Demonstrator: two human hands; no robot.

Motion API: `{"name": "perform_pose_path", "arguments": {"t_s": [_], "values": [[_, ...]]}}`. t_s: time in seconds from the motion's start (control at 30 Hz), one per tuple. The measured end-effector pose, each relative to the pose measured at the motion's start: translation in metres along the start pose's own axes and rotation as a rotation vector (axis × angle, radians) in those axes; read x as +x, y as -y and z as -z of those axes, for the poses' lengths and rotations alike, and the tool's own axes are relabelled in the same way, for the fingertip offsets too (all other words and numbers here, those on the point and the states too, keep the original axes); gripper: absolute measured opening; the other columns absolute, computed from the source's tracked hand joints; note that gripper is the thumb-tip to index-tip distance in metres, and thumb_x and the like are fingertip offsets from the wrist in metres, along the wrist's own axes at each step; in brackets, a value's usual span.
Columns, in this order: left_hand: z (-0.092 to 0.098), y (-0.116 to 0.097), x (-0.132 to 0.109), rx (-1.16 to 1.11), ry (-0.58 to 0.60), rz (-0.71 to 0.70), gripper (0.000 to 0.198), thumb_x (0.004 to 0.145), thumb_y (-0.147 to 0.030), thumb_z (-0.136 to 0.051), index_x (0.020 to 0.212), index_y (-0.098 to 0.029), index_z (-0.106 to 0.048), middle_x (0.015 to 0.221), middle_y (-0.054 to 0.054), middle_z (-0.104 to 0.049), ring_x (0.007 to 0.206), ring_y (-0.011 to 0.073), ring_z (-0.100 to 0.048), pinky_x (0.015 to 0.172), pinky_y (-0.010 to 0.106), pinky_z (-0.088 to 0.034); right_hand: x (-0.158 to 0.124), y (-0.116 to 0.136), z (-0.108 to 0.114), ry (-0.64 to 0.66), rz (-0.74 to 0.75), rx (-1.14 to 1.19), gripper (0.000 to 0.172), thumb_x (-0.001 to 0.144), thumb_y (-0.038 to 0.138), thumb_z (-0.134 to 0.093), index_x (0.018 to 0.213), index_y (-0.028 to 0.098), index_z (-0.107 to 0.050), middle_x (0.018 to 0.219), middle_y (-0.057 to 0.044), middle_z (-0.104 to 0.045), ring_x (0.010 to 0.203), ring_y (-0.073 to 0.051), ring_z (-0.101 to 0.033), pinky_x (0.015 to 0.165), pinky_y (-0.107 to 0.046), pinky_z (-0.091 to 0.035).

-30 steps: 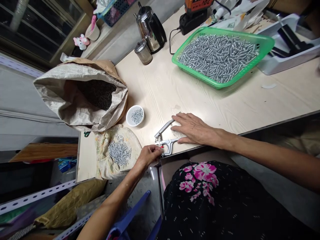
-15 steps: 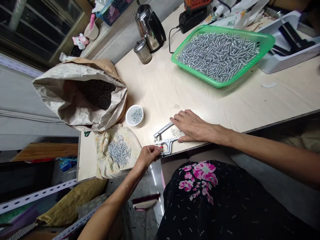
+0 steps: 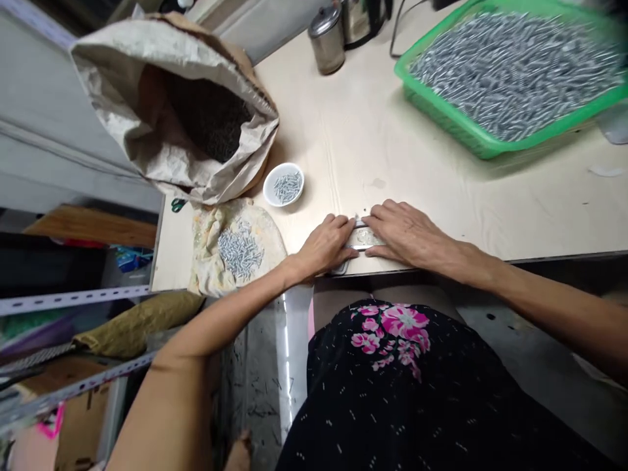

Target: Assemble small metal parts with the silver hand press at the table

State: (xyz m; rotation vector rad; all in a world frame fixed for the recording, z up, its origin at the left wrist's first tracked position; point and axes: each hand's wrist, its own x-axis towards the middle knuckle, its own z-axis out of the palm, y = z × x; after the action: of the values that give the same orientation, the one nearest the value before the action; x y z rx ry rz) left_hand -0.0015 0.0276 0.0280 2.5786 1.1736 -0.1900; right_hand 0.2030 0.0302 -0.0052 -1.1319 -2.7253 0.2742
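Observation:
Metal hand pliers point(image 3: 362, 248) lie on the table near its front edge. My right hand point(image 3: 412, 234) is closed round the ends of the two handles. Over the head end, my left hand point(image 3: 324, 246) grips the pliers and hides the jaws. Whether a small part sits in the jaws cannot be seen. Left of my left hand, a stained cloth point(image 3: 203, 265) bears a pile of small silvery metal pins point(image 3: 240, 252). Behind it stands a small white bowl point(image 3: 269, 190) with more of the same pins.
A large paper-lined sack point(image 3: 115, 85) of dark small pieces stands open at the left. At the back right, a green basket point(image 3: 441, 127) is full of silvery pins. A metal canister point(image 3: 328, 49) stands at the back. Green-handled scissors point(image 3: 177, 205) lie by the sack.
My left hand has moved from the jaws' tip onto the head of the pliers and now grips it. My right hand remains on the handles. The view has shifted down and closer.

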Motion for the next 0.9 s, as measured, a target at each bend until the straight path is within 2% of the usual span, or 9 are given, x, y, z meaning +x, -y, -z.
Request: {"name": "perform_pose_path", "arguments": {"t_s": [0.1, 0.27, 0.47, 0.6, 0.73, 0.83, 0.9], "values": [[-0.003, -0.004, 0.004, 0.055, 0.034, 0.018, 0.033, 0.089, -0.026, -0.059, 0.116, -0.007, -0.054, 0.115, 0.015, -0.058, 0.106, 0.0266, -0.05, 0.091, 0.041, -0.046, -0.003, -0.002, -0.009, -0.058, 0.035, 0.004, 0.037, 0.095, 0.05, -0.048, 0.103, 0.016, -0.06, 0.095, -0.013, -0.058, 0.089, -0.028, -0.049, 0.072, -0.039, -0.038], [-0.011, -0.014, 0.004, 0.056, -0.014, 0.076, 0.032, 0.089, -0.021, -0.056, 0.117, -0.007, -0.053, 0.115, 0.016, -0.056, 0.11, 0.0284, -0.049, 0.086, 0.041, -0.048, -0.007, 0.004, -0.011, -0.095, 0.049, 0.025, 0.04, 0.098, 0.052, -0.035, 0.096, 0.019, -0.059, 0.086, -0.012, -0.054, 0.084, -0.029, -0.048, 0.07, -0.041, -0.038], [-0.01, -0.017, 0.002, 0.027, 0.017, 0.04, 0.015, 0.092, -0.019, -0.052, 0.104, -0.011, -0.059, 0.109, 0.013, -0.059, 0.105, 0.0268, -0.051, 0.079, 0.038, -0.048, -0.014, 0.017, -0.01, -0.119, 0.014, 0.017, 0.034, 0.1, 0.043, -0.038, 0.084, 0.02, -0.058, 0.08, -0.011, -0.055, 0.08, -0.027, -0.05, 0.068, -0.039, -0.039], [-0.012, -0.014, 0.001, 0.028, 0.015, 0.012, 0.018, 0.097, -0.019, -0.044, 0.099, -0.014, -0.061, 0.102, 0.011, -0.062, 0.101, 0.0243, -0.052, 0.075, 0.034, -0.046, -0.013, 0.021, -0.017, -0.122, -0.005, 0.02, 0.034, 0.101, 0.037, -0.039, 0.078, 0.02, -0.057, 0.076, -0.008, -0.056, 0.075, -0.023, -0.051, 0.067, -0.036, -0.04], [-0.01, -0.013, -0.002, -0.004, 0.012, -0.038, 0.019, 0.097, -0.022, -0.044, 0.094, -0.014, -0.061, 0.097, 0.01, -0.063, 0.092, 0.0221, -0.052, 0.077, 0.033, -0.046, -0.009, 0.028, -0.009, -0.05, -0.088, 0.067, 0.024, 0.098, 0.029, -0.05, 0.082, 0.016, -0.061, 0.08, -0.009, -0.061, 0.077, -0.021, -0.054, 0.07, -0.033, -0.041], [-0.01, -0.009, -0.002, -0.001, -0.026, -0.03, 0.021, 0.097, -0.025, -0.044, 0.091, -0.015, -0.062, 0.09, 0.011, -0.063, 0.088, 0.0239, -0.053, 0.076, 0.035, -0.048, -0.005, 0.034, -0.002, 0.027, -0.15, 0.106, 0.014, 0.096, 0.02, -0.052, 0.091, 0.015, -0.064, 0.086, -0.008, -0.064, 0.082, -0.021, -0.056, 0.075, -0.034, -0.043], [-0.015, -0.001, 0.0, -0.007, -0.101, -0.043, 0.024, 0.096, -0.029, -0.044, 0.102, -0.015, -0.062, 0.095, 0.012, -0.064, 0.091, 0.0269, -0.055, 0.079, 0.039, -0.05, -0.004, 0.034, -0.003, -0.027, -0.228, 0.082, 0.013, 0.095, 0.022, -0.055, 0.101, 0.015, -0.064, 0.098, -0.01, -0.065, 0.094, -0.024, -0.055, 0.082, -0.038, -0.043]]}}
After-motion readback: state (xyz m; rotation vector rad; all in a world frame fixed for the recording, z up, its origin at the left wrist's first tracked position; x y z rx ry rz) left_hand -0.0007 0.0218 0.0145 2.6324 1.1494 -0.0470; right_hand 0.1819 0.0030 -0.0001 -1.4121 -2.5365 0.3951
